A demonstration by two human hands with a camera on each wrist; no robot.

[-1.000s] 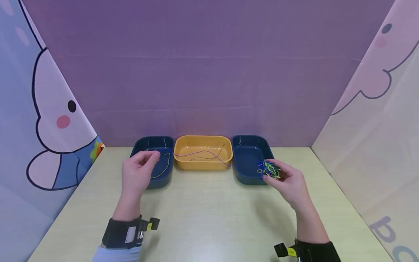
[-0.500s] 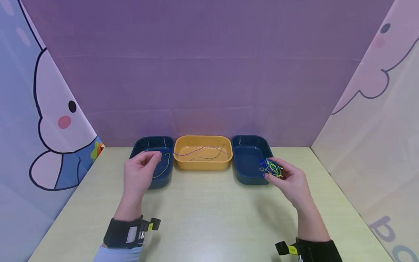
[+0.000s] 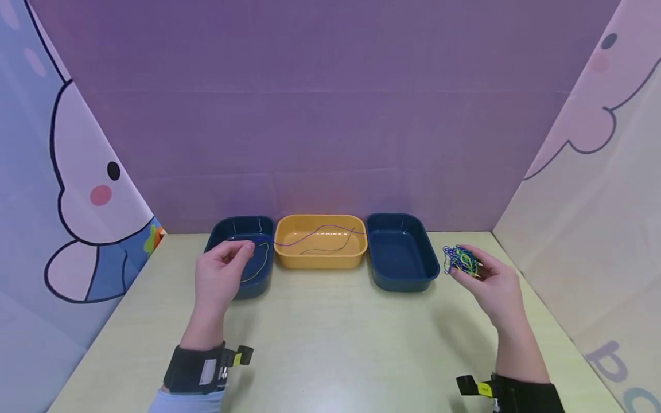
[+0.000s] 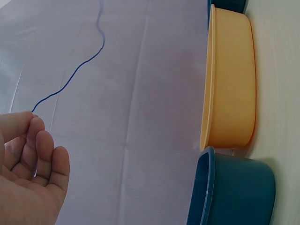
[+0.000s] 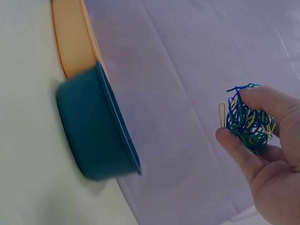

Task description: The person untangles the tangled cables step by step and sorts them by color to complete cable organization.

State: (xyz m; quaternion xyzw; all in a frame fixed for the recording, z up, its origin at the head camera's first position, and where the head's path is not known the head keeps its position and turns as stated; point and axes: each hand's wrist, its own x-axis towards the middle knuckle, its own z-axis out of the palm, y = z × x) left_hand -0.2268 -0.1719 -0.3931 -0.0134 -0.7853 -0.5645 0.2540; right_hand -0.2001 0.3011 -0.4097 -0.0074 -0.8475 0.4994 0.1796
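Note:
My left hand (image 3: 219,275) pinches the end of a thin blue string (image 4: 71,77) between thumb and fingertips, over the left blue bin (image 3: 248,223). In the head view the string stretches right across the yellow bin (image 3: 320,262) and fades from sight near its right rim. With thumb and fingers my right hand (image 3: 498,287) holds a tangled ball of blue, green and yellow strings (image 5: 251,123), in the air right of the right blue bin (image 3: 405,275). A yellow loop sticks out of the ball in the right wrist view.
A yellow string (image 3: 263,267) shows at the left blue bin. A dark string (image 3: 327,250) appears in the yellow bin. The three bins stand side by side at the back of the pale table (image 3: 330,344), before a purple backdrop (image 3: 330,115). Printed cloth panels flank both sides.
My right hand has moved right with the tangled ball, from over the right blue bin to beyond it. The blue string has been drawn straighter. My left hand has hardly moved.

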